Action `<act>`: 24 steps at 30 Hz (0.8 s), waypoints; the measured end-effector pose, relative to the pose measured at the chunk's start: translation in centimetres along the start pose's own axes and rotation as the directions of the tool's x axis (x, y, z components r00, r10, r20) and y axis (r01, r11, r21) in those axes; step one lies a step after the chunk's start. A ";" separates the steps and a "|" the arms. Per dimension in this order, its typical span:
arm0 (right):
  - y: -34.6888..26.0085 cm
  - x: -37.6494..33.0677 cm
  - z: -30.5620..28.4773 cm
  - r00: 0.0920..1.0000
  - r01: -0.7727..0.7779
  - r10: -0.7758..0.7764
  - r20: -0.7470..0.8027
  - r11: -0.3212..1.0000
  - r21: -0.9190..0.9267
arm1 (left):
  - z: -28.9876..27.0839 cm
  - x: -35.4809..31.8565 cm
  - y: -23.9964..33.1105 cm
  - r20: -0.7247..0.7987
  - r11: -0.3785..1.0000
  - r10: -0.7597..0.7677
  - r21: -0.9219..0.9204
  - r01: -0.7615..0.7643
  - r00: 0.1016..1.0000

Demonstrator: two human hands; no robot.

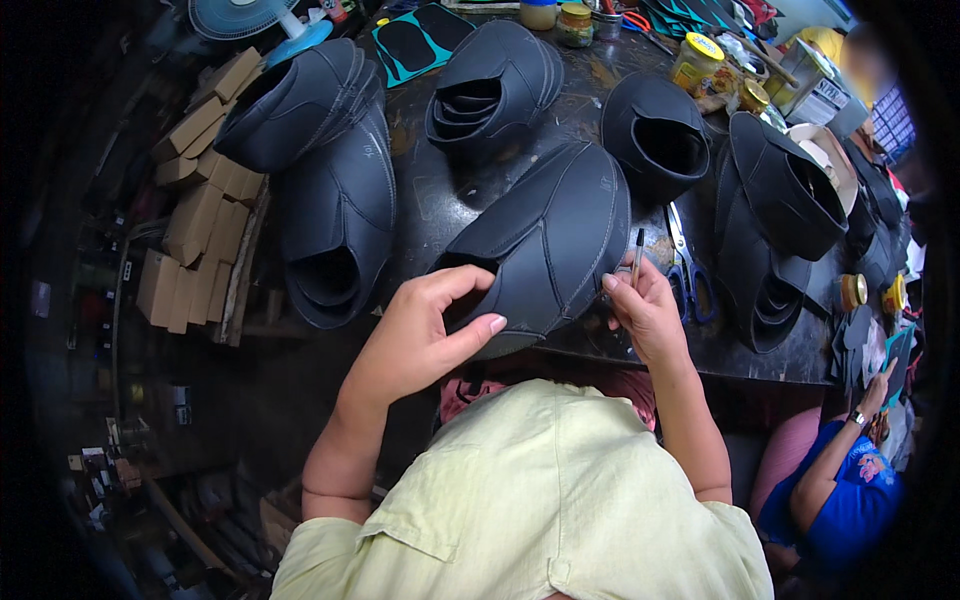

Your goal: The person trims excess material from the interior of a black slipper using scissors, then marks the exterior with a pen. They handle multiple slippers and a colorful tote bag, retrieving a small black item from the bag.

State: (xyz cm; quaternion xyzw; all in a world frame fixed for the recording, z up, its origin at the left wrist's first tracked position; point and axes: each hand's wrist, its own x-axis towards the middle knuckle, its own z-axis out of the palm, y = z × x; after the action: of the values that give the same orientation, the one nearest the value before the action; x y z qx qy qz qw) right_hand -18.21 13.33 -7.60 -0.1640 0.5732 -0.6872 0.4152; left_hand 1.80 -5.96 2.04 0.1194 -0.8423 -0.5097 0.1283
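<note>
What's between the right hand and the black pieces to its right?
In the head view, blue-handled scissors lie between the right hand and those black pieces.

I see the held upper (pixel 560 250) over the near edge of the surface (pixel 420 225), the left grip (pixel 425 330) at its left end, the right grip (pixel 655 310), with a pen (pixel 637 256) in it, at its right side. Scissors (pixel 684 262) lie on the surface just right of it. Left of it I have a pile of uppers (pixel 345 195); behind it, a stack of uppers (pixel 510 80); behind it to the right, a lone upper (pixel 628 130), with jars (pixel 694 66) farther back. Well right of it sits a cluster of uppers (pixel 775 205), a co-worker (pixel 845 490) beyond. Cartons (pixel 205 225) stand well left of it.
</note>
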 end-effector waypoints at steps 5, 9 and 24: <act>0.3 -1.2 -1.4 0.986 0.079 -0.108 -0.126 0.974 -0.211 | 0.2 -0.1 0.4 -0.027 0.992 -0.121 0.040 0.122 0.992; -0.4 -1.2 -1.7 0.922 0.261 -0.325 -0.212 0.924 -0.280 | -1.6 0.9 0.0 0.022 0.894 -0.184 -0.411 0.177 0.983; -7.9 -3.4 2.8 0.765 0.638 -0.640 0.075 0.768 0.054 | -1.6 0.9 2.6 0.139 0.800 -0.168 -0.560 0.218 0.976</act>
State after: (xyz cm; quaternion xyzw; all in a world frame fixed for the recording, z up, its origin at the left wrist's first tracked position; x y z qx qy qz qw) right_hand -17.22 14.04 1.38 -0.3743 0.4553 -0.7867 0.1837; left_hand 1.28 -6.41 5.20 0.1393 -0.6386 -0.7535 0.0707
